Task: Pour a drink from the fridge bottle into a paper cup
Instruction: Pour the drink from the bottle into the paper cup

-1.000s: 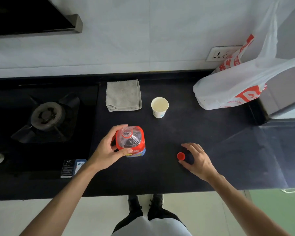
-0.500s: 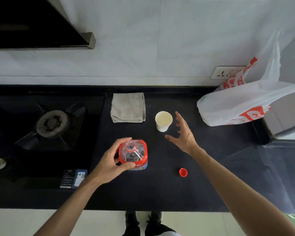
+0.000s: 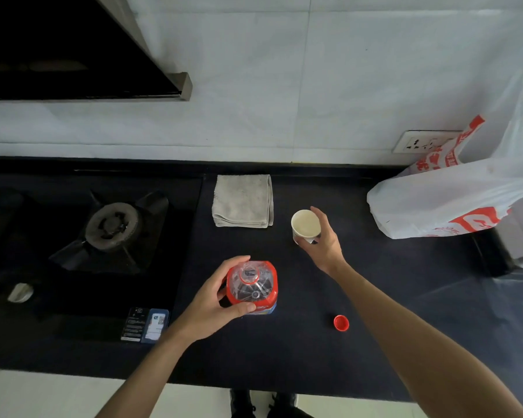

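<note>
Left hand (image 3: 212,306) curls around the uncapped bottle (image 3: 252,286), upright on the dark counter (image 3: 314,357) | right hand (image 3: 323,245) wraps fingers and thumb around the paper cup (image 3: 305,226), at the bottle's 1 o'clock | red cap (image 3: 341,322) lies at its 4 o'clock | folded cloth (image 3: 242,200) at 12 o'clock

Black countertop (image 3: 375,342): bore folded grey cloth (image 3: 242,200); left of cloth, gas hob (image 3: 112,224); right, plastic bag (image 3: 441,203); in front, upright bottle (image 3: 252,288), red cap (image 3: 341,322).
</note>
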{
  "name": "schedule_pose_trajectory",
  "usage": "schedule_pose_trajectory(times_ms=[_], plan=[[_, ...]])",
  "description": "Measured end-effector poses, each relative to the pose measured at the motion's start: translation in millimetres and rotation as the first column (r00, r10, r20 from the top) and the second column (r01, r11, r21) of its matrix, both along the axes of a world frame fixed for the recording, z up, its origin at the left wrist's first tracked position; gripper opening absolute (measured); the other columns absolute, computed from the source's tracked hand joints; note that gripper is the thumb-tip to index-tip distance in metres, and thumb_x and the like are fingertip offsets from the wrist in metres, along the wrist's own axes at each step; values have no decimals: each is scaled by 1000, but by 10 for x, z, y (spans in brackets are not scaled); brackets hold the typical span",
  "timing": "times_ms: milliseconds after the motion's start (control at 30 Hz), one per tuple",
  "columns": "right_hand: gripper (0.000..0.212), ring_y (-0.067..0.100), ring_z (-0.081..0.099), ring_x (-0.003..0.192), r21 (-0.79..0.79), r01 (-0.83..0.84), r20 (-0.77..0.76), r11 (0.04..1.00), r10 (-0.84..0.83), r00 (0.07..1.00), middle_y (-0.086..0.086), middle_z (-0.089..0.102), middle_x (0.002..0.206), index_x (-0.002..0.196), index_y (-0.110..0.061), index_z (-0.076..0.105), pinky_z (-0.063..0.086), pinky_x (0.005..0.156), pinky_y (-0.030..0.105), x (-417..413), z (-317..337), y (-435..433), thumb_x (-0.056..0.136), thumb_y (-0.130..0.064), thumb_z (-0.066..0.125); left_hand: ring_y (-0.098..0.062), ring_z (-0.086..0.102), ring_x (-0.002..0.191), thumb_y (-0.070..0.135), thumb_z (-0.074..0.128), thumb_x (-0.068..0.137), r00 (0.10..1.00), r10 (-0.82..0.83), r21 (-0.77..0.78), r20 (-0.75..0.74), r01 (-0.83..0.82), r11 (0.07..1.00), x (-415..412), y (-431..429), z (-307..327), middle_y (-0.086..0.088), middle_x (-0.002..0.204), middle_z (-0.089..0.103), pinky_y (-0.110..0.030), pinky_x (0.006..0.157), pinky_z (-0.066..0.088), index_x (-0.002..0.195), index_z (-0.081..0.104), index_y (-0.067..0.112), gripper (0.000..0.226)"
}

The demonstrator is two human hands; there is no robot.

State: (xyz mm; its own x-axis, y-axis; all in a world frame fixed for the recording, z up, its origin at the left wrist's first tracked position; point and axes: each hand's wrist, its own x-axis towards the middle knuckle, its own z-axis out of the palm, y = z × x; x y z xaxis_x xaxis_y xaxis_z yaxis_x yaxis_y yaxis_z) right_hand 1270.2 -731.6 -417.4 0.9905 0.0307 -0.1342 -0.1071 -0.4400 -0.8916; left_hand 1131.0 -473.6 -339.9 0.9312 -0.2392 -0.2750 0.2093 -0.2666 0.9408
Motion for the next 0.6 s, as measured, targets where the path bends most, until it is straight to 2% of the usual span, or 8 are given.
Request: schedule_pose_trajectory(times_ms=[133,233,367,400,600], plan=[[80,22,52,119,-17,-2,44,1000,3,999,-4,49,131,145,-32,33,52,100,48,-44,91,-29,81,-22,81,-5,50,130,32,87,71,999,-25,23,25,24,999,17,12,12,13,142,45,-28,98,54,139,40,53,85],[81,19,54,116,-32,-20,90,999,23,996,-8,49,128,144,-31,34,55,95,42,-124,203,-63,80,-23,82,-4,47,134,27,90,69,999,-42,-13,29,43,999,-8,2,-28,22,143,43,-25,100,52,142,36,54,95],[82,-4,53,111,-24,-45,145,999,48,988,-22,48,121,144,-23,34,52,86,14,-286,379,-97,79,-19,83,-5,45,137,19,93,66,999,-18,-10,51,18,1000,-21,10,-109,23,147,39,-27,102,51,147,27,53,110],[81,-8,52,111,-15,-47,155,999,49,987,-26,47,121,143,-21,35,51,83,11,-336,420,-107,78,-19,83,-6,46,137,15,92,67,998,-17,-2,59,17,1000,-20,14,-133,24,146,39,-27,101,51,149,26,51,111],[72,3,55,115,38,-36,153,999,30,988,-27,50,121,135,-22,40,54,84,18,-766,527,-220,78,-20,84,-6,50,132,7,90,70,994,2,19,107,-4,1000,-16,-15,-286,26,136,46,-24,99,52,149,29,34,103]])
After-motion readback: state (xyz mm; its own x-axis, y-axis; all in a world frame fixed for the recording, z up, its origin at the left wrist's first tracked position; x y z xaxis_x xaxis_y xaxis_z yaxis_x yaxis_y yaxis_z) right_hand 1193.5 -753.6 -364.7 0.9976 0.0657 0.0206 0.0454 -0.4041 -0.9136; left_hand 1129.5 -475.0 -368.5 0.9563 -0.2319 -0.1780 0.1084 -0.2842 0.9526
